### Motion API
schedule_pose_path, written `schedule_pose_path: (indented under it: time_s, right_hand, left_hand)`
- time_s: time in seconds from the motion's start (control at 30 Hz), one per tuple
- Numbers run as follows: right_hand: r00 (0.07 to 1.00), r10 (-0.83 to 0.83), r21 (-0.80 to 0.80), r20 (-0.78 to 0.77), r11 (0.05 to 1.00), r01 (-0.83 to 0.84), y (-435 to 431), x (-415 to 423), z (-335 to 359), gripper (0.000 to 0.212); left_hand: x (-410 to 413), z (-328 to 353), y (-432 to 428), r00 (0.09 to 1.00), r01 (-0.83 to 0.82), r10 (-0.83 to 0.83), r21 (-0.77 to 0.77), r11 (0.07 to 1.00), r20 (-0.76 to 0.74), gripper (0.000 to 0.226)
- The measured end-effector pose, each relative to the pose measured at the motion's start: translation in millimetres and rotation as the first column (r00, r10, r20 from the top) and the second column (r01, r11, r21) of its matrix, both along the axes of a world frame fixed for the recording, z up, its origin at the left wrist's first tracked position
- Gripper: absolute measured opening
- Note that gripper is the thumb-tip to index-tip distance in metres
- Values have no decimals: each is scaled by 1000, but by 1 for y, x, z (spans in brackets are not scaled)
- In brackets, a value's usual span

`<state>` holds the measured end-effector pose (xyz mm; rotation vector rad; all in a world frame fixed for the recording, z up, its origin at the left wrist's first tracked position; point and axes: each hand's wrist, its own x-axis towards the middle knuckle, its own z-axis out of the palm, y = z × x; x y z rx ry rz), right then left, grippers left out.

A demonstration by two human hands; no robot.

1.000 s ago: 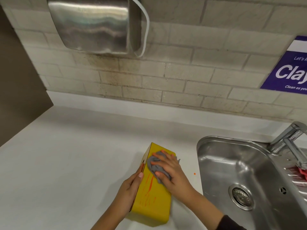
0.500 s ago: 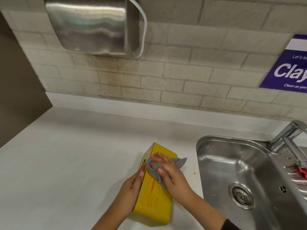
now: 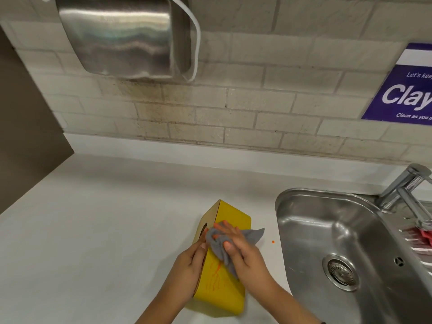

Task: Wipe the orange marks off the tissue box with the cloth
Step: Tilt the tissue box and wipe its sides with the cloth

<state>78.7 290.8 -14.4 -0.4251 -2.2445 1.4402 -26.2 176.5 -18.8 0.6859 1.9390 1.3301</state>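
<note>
A yellow tissue box (image 3: 230,213) lies on its side on the white counter, near the front. Thin orange marks (image 3: 216,275) streak its upward face towards the near end. My left hand (image 3: 190,265) grips the box's left edge and steadies it. My right hand (image 3: 243,251) presses a bunched grey cloth (image 3: 218,247) onto the middle of the yellow face, just beyond the marks. One corner of the cloth sticks out to the right past the box's edge.
A steel sink (image 3: 304,218) with a drain (image 3: 341,272) sits right of the box, its tap (image 3: 404,185) at the far right. A small orange speck (image 3: 273,242) lies on the counter (image 3: 105,230). A steel dispenser (image 3: 121,36) hangs on the tiled wall.
My right hand has slid the cloth along the box's face and the cloth has spread, one corner now hanging off to the right. The orange marks look fainter. My left hand keeps its hold.
</note>
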Motion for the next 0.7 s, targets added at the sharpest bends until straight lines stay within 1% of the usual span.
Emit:
schedule_pose_path:
  time_s: [0.07,0.13,0.17,0.23,0.3,0.37,0.43,0.5,0.57,0.63,0.67,0.7]
  right_hand:
    - [996,92,95,-13,991,-90,-4,10,-6,25]
    - [992,130,121,7,984,-129,5,16,-9,24]
    - [994,110,114,22,987,-112,12,17,-10,24]
    - [999,13,78,29,997,-15,24,15,-8,29]
    - [996,-94,11,9,996,94,26,9,-5,35]
    - [987,-157,-24,30,987,158,18,2,1,34]
    - [992,-122,-10,24,992,123,5,4,3,27]
    - [1000,-15,55,0,998,15,-7,14,-1,42]
    - [998,63,157,9,986,-64,-15,25,-6,43]
    - [996,78,244,-37,968,-67,-10,30,-12,44]
    - [997,58,231,-47,972,-46,-4,32,-14,43]
    - [999,20,158,-27,987,-15,3,32,-15,38]
  left_hand:
    - [-1,-3,0,1000,-13,13,-4,1000,-15,36]
    - [-2,-5,-1,1000,5,-5,-8,1000,-12,34]
    - [-2,-6,-1,1000,6,-6,-11,1000,-3,33]
    - [-2,-7,-1,1000,-9,10,-13,1000,13,33]
    - [-2,-10,0,1000,-14,15,-15,1000,9,39]
    - [-1,-11,2,1000,-23,23,-8,1000,-1,43]
    - [-1,-11,3,999,-20,20,3,1000,-27,39]
    - [0,-11,3,998,-17,17,-13,1000,-55,35]
    - [1,-10,2,998,-21,20,-13,1000,-51,34]
    - [0,-7,2,999,-17,17,9,1000,-31,33]
    - [0,-6,2,1000,-13,13,12,1000,-27,32]
    - [1,-5,3,1000,-9,10,13,1000,-19,32]
